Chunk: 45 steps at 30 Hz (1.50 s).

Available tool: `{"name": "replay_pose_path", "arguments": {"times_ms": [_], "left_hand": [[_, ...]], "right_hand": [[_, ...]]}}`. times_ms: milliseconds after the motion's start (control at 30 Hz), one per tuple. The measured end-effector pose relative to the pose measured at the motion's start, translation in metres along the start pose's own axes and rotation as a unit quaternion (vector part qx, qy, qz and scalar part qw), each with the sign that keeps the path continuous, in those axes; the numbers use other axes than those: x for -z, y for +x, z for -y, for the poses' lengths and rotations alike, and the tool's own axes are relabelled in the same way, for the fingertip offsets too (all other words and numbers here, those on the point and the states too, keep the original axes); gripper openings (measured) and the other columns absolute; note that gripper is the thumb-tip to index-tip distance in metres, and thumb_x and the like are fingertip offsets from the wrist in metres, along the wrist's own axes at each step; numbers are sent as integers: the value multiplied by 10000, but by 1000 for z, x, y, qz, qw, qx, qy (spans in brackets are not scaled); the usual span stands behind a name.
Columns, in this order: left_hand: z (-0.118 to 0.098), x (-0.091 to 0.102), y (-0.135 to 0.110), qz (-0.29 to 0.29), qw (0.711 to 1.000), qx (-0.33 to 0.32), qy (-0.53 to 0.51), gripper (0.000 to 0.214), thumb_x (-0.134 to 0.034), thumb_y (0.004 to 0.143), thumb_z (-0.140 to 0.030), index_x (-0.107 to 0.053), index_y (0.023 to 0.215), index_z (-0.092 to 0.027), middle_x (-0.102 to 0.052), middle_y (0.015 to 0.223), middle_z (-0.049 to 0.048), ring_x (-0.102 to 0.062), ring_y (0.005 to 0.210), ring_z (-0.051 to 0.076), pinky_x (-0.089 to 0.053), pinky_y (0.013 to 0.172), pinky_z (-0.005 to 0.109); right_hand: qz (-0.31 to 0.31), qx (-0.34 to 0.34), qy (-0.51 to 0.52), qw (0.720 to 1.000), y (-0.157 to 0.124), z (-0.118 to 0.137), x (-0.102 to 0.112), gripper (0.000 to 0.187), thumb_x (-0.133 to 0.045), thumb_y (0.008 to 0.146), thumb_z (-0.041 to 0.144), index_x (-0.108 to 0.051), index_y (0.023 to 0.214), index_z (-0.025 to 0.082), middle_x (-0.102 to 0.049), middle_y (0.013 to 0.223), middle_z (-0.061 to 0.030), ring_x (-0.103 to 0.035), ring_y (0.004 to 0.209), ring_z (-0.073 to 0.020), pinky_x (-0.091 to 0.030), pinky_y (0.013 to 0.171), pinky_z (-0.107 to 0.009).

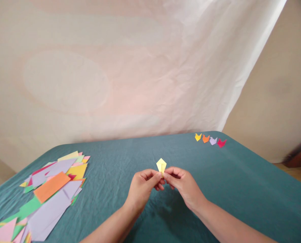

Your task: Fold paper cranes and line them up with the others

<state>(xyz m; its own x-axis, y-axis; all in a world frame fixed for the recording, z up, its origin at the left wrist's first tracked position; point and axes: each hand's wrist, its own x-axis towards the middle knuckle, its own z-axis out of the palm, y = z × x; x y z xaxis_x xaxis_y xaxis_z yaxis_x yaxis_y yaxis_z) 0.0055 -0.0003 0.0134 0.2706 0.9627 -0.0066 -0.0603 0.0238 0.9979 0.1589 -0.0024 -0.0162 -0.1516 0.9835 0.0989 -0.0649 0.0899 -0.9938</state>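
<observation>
A small folded piece of yellow paper (161, 164), kite-shaped with its wide point upward, is held up over the table. My left hand (145, 184) pinches its narrow lower end between thumb and fingers. From the other side my right hand (180, 182) pinches the same lower end, its thumb close to the left thumb. The fingertips hide the bottom of the paper.
A green cloth covers the table (109, 182). Loose coloured paper sheets (52, 186) lie heaped at the left. Several small folded paper birds (213, 141) stand in a row near the back right edge. A pale sheet (140, 74) hangs behind the table.
</observation>
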Motion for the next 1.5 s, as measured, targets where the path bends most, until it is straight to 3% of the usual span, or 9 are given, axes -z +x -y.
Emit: {"name": "replay_pose_path", "arguments": {"times_ms": [300, 800, 967, 1500], "left_hand": [[1, -1, 0, -6, 1000, 2, 3, 233, -640, 776, -320, -663, 673, -113, -657, 613, 44, -571, 538, 123, -445, 561, 233], [1, -1, 0, 9, 1000, 10, 1, 239, -642, 778, -336, -658, 684, -116, -655, 607, 41, -570, 551, 124, -445, 580, 229], [2, 0, 0, 22, 1000, 5, 20, 237, -642, 776, -340, -637, 675, -126, -647, 612, 30, -575, 579, 128, -451, 593, 230], [-4, 2, 1, 30, 998, 16, 53, 264, -641, 741, -375, -637, 620, -140, -629, 582, 21, -571, 527, 132, -440, 558, 237]], "right_hand": [[-13, 9, -28, 999, -3, 3, 0, 265, -616, 808, 422, -641, 761, 163, -592, 641, 7, -416, 521, -91, -316, 495, -219], [-19, 7, 18, 1000, -8, 6, -6, 212, -595, 822, 373, -613, 777, 167, -613, 656, -3, -448, 525, -98, -328, 476, -217], [-55, 5, 39, 998, -9, 6, -12, 204, -625, 796, 370, -579, 746, 177, -561, 599, 24, -451, 521, -96, -345, 481, -208], [-26, 10, 18, 999, -5, 3, -4, 266, -617, 798, 433, -616, 755, 170, -542, 623, 16, -405, 507, -91, -328, 496, -221]]}}
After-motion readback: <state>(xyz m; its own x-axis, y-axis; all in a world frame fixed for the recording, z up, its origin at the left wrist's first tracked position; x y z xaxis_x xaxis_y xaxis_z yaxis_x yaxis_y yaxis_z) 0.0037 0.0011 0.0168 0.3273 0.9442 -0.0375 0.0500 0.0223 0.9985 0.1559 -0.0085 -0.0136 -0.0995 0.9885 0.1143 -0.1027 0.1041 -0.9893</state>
